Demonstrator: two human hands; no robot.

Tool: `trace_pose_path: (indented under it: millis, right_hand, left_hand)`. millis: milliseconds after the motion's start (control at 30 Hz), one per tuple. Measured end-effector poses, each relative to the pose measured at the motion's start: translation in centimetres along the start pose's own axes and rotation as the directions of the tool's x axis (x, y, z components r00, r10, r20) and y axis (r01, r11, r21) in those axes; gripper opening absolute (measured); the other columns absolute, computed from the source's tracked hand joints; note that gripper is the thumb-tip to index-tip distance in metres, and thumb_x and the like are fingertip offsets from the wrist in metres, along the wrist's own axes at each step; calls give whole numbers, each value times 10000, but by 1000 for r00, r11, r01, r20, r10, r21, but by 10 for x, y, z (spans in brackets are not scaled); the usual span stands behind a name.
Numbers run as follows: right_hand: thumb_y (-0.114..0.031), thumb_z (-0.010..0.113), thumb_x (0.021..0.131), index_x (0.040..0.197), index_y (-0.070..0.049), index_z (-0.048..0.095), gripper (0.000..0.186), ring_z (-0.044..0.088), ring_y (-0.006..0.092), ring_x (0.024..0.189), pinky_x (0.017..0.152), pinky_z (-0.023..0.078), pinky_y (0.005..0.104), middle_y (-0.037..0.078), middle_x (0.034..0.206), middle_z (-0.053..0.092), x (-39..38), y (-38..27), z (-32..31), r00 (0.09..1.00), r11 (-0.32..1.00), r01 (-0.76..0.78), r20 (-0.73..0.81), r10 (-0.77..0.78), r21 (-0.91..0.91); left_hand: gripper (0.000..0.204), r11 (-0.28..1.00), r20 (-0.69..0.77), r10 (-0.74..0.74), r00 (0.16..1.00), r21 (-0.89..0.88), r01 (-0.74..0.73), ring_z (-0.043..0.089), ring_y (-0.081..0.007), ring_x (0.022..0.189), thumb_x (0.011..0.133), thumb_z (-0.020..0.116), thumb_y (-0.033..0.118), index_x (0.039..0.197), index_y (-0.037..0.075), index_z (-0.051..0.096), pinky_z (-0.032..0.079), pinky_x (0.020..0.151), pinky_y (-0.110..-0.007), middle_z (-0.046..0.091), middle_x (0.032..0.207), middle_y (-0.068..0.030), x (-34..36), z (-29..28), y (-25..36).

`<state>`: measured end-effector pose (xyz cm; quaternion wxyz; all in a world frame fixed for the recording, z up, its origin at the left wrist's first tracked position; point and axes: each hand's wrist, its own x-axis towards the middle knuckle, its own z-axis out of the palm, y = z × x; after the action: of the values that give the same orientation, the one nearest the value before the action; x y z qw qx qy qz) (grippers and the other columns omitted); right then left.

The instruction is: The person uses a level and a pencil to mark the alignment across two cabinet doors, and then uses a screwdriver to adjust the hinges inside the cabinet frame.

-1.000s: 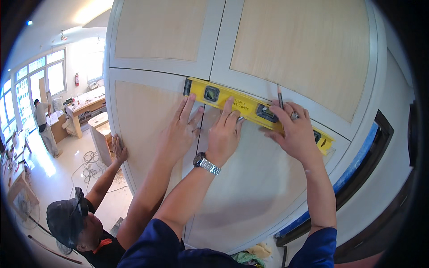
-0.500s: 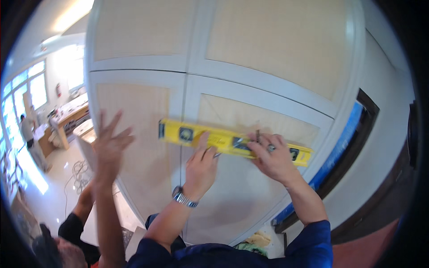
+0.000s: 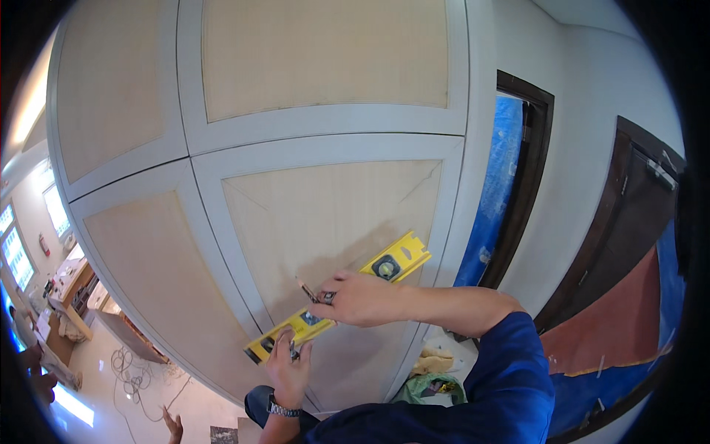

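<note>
A yellow spirit level (image 3: 406, 254) lies slantwise against the pale cabinet door (image 3: 333, 214), its right end higher than its left. Near its middle, my right hand (image 3: 362, 298) grips it, with a pencil (image 3: 303, 287) sticking up from the fingers. Lower down, my left hand (image 3: 287, 370), with a metal watch at the wrist, has its fingers closed on the level near the left end. Faint diagonal lines run in from both upper corners of the door's panel.
A doorway with blue sheeting (image 3: 503, 163) stands right of the cabinet, and a dark door (image 3: 629, 222) farther right. A green bag (image 3: 421, 388) sits at the cabinet's foot. Coiled cable (image 3: 132, 374) lies on the floor at left, near another person's hand (image 3: 173, 428).
The level has gone from sloping down rightward to sloping up rightward, and sits lower on the door. My view has swung right. The other person's raised arm has dropped away at left.
</note>
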<state>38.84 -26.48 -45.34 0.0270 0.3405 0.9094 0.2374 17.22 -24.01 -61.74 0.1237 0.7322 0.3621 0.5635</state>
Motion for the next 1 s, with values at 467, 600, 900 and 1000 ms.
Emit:
trace_pose_path:
  millis: [467, 600, 900, 1000]
  right_hand:
    - [-216, 705, 848, 1164, -93, 557, 370, 620, 224, 1037, 869, 472, 381, 19, 948, 699, 9, -8, -13, 978, 981, 195, 72, -196, 20]
    - [-241, 717, 872, 1281, -97, 588, 452, 617, 261, 1041, 921, 503, 422, 55, 1016, 715, 11, 19, -75, 895, 971, 219, -416, -162, 95]
    - [-241, 778, 817, 1337, -72, 548, 593, 541, 320, 1263, 1104, 372, 513, 106, 1388, 603, 104, 131, -124, 550, 919, -341, -835, 25, -198]
    - [-253, 737, 848, 1332, -74, 538, 553, 504, 320, 1331, 1123, 348, 536, 112, 1388, 602, 129, 147, -105, 521, 926, -357, -849, 87, -125]
  left_hand:
    - [663, 977, 250, -199, 948, -25, 212, 639, -423, 1049, 743, 830, 207, 1299, -3, 536, 532, 897, -449, 629, 1170, -247, -18, 31, -1]
    - [683, 969, 287, -219, 933, -43, 241, 677, -381, 1012, 757, 851, 281, 1288, -25, 551, 545, 879, -422, 677, 1090, -222, -44, 57, -33]
    - [474, 813, 241, -304, 922, -439, 383, 549, -130, 690, 851, 816, 213, 1225, 29, 591, 470, 597, -316, 643, 838, -43, -119, 106, -128]
    - [581, 794, 258, -323, 910, -450, 409, 523, -104, 708, 828, 842, 189, 1298, 29, 540, 458, 585, -298, 632, 839, -40, -126, 87, -108]
